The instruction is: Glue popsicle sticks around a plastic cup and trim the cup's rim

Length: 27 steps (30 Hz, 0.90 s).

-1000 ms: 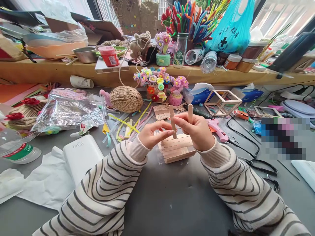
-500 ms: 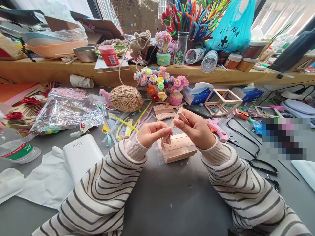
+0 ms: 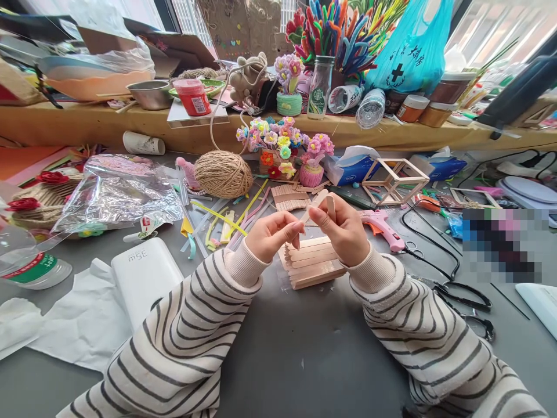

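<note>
My right hand (image 3: 346, 229) is closed around two wooden craft sticks; one craft stick (image 3: 319, 199) slants down to the left and the other craft stick (image 3: 331, 206) stands nearly upright by the thumb. Just left of them my left hand (image 3: 276, 235) is pinched, thumb against forefinger, close to the slanting stick's lower end. Whatever lies in that pinch is too small to make out. Below both hands a block of craft sticks joined side by side (image 3: 315, 264) rests on the grey table, partly covered by the hands.
A pink glue gun (image 3: 385, 229) with a black cable lies right of my right hand, near black-handled scissors (image 3: 467, 296). Behind are banded craft sticks (image 3: 290, 198), a twine ball (image 3: 223, 174) and a stick-built cube frame (image 3: 394, 180). A white power bank (image 3: 148, 278) lies left.
My left fingers have come away from the middle of the slanting stick toward its lower end. My right hand has turned slightly, bringing the second stick more upright.
</note>
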### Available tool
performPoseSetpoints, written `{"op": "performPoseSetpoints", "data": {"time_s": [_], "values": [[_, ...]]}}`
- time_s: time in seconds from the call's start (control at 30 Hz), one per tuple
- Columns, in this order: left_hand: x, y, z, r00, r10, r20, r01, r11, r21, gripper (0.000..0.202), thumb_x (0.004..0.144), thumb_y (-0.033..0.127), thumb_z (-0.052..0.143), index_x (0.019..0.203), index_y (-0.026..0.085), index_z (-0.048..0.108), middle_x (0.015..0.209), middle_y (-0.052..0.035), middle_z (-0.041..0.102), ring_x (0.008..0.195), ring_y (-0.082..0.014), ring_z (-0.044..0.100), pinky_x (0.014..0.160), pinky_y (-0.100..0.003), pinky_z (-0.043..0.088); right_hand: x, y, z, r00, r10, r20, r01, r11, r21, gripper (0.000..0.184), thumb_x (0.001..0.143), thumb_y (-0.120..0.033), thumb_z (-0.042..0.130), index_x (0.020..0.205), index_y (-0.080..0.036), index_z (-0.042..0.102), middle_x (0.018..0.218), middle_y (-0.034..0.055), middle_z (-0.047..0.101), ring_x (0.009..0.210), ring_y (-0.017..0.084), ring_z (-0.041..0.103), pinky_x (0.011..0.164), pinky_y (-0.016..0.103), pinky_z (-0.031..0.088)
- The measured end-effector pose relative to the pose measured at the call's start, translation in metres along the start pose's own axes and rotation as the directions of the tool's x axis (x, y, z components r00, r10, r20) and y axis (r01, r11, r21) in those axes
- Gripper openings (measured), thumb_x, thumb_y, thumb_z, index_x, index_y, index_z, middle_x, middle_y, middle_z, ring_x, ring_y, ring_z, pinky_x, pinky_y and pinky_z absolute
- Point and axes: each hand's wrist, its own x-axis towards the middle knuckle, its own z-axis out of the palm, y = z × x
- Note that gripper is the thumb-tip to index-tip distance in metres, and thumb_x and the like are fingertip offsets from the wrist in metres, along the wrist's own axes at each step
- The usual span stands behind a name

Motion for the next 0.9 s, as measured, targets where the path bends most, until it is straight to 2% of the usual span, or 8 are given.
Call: {"op": "performPoseSetpoints", "data": {"time_s": [0.2,0.37,0.47,0.6,0.8,0.9], "values": [[-0.0025,-0.0019,0.0032,0.997,0.042,-0.060,-0.037,0.996,0.083,0.030,0.072,0.045,0.060,0.068,0.015,0.056,0.050,0.0028,0.056,0.049,-0.0095,0.052,0.054,-0.024,0.040,-0.0017,0.0033,0.0046,0.996,0.033,-0.084,-0.031,0.999,0.030,0.032,0.079,-0.041,0.053,0.060,-0.020,0.039,0.053,-0.0066,0.031,0.049,0.007,0.029,0.047,0.022,0.028],[-0.0025,0.0011,0.0049,0.998,-0.002,-0.056,0.002,1.000,-0.005,0.031,0.070,0.045,0.063,0.067,0.014,0.056,0.048,0.0036,0.055,0.048,-0.0083,0.051,0.052,-0.023,0.040,-0.0019,0.0024,0.0062,0.995,0.035,-0.098,-0.032,0.999,0.031,0.029,0.078,-0.038,0.055,0.060,-0.019,0.044,0.052,-0.0065,0.034,0.050,0.007,0.031,0.049,0.022,0.031],[-0.0021,0.0030,0.0063,0.999,0.001,-0.055,-0.002,1.000,-0.021,0.032,0.069,0.046,0.063,0.065,0.014,0.056,0.047,0.0041,0.054,0.047,-0.0082,0.050,0.052,-0.023,0.039,-0.0039,-0.0001,0.0063,0.990,-0.017,-0.140,0.011,0.999,-0.043,0.030,0.079,-0.034,0.055,0.058,-0.019,0.040,0.053,-0.0059,0.035,0.052,0.007,0.034,0.052,0.022,0.031],[-0.0026,0.0021,0.0065,0.996,0.053,-0.067,-0.049,0.997,0.056,0.030,0.073,0.044,0.060,0.067,0.015,0.055,0.049,0.0033,0.055,0.050,-0.0092,0.051,0.056,-0.024,0.039,-0.0081,-0.0033,0.0059,0.978,-0.120,-0.169,0.091,0.981,-0.169,0.025,0.081,-0.030,0.053,0.060,-0.019,0.042,0.053,-0.0061,0.034,0.048,0.007,0.030,0.048,0.022,0.028],[-0.0059,0.0001,0.0070,0.993,0.090,-0.072,-0.082,0.990,0.114,0.026,0.077,0.040,0.057,0.069,0.015,0.054,0.052,0.0019,0.058,0.054,-0.0103,0.053,0.059,-0.025,0.040,-0.0101,-0.0021,0.0025,0.928,-0.352,-0.121,0.281,0.876,-0.392,0.015,0.080,-0.021,0.053,0.066,-0.020,0.050,0.059,-0.0030,0.047,0.053,0.008,0.040,0.050,0.022,0.033],[-0.0056,0.0010,0.0075,0.992,0.101,-0.080,-0.093,0.991,0.093,0.025,0.077,0.039,0.057,0.068,0.015,0.055,0.052,0.0022,0.058,0.053,-0.0094,0.052,0.059,-0.024,0.040,-0.0085,0.0003,0.0000,0.902,-0.415,-0.120,0.333,0.845,-0.418,0.010,0.079,-0.017,0.054,0.069,-0.020,0.054,0.061,-0.0024,0.052,0.055,0.009,0.045,0.051,0.022,0.035]]}}
